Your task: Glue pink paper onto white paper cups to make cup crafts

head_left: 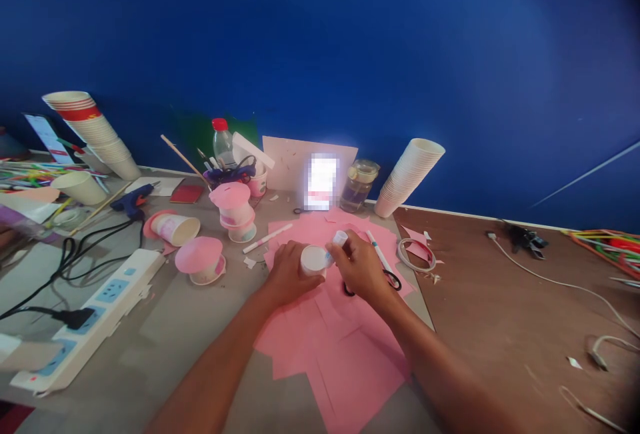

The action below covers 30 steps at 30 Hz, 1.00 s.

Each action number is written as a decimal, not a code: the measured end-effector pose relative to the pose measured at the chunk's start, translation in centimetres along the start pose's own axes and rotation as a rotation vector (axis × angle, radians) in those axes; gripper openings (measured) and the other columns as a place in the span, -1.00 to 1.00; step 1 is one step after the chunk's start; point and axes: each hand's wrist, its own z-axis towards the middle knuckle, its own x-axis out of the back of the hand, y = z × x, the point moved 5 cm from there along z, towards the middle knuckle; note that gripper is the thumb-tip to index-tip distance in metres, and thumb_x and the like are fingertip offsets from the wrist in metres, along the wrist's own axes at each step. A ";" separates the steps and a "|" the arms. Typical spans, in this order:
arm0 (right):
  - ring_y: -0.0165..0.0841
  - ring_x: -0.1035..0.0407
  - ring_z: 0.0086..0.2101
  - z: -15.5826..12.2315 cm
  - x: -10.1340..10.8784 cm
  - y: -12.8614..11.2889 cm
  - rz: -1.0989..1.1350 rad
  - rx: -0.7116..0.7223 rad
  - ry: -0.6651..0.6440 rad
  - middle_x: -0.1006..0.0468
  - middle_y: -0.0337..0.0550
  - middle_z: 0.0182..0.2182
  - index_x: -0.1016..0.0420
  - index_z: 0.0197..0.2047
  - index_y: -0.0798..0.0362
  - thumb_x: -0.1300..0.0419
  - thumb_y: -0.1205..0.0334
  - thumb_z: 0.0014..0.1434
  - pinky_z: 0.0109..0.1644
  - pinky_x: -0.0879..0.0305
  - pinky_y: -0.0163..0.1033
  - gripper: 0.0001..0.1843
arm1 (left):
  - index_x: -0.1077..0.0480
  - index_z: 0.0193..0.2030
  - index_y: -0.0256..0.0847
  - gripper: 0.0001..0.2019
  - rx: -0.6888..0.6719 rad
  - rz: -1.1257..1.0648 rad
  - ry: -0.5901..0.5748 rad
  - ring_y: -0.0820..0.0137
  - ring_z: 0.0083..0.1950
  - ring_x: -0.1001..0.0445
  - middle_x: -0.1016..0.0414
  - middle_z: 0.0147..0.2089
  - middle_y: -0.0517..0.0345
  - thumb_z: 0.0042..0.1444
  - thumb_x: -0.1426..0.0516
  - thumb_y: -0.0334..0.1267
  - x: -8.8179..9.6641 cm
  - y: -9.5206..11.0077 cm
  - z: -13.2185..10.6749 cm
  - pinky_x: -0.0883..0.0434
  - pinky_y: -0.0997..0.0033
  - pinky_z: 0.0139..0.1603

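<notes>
Your left hand [286, 275] is closed around a white cup [313, 261]. The cup is held just above the pink paper [330, 347], near the middle of the scene, with its round flat face turned up toward you. Your right hand [359, 269] pinches a small white tube [339, 241]. The tube's bluish end meets the right edge of the cup, and its long axis slants from far right down to near left. The cup therefore lies between the two hands, gripped by the left and touched from the right by the tube alone. Whether the tube is capped cannot be told.

Black-handled scissors [393, 279] lie on the paper, partly under the right hand. A white pen [379, 252] lies just beyond them, and a second pen [267, 239] lies far left of the cup. A roll of tape [417, 254] sits to the right, at the edge of the paper.

To the left, three pink-topped cups [231, 211] stand in a group, and one cup lies on its side. Nearer you on that side are a power strip [95, 314] and a blue glue gun [133, 201]. Two leaning cup stacks [407, 177] flank the far edge, with a red-capped bottle [223, 141] and a jar [358, 184] between them.

No writing is readable. The lit panel [321, 183] is blurred, and the red bands on the left stack show no words.
</notes>
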 end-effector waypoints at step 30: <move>-0.32 -0.40 -0.28 1.6 -0.5 2.2 0.436 0.079 0.015 -0.52 -0.12 -0.27 -0.40 -0.19 0.05 -0.10 0.05 0.16 -0.17 -0.32 -0.21 -0.73 | -0.27 -0.03 -0.12 -0.49 0.008 -0.032 -0.014 0.13 0.01 -0.25 -0.30 -0.09 0.05 -0.17 -0.25 -0.11 -0.4 -0.7 -0.1 -0.21 0.06 0.06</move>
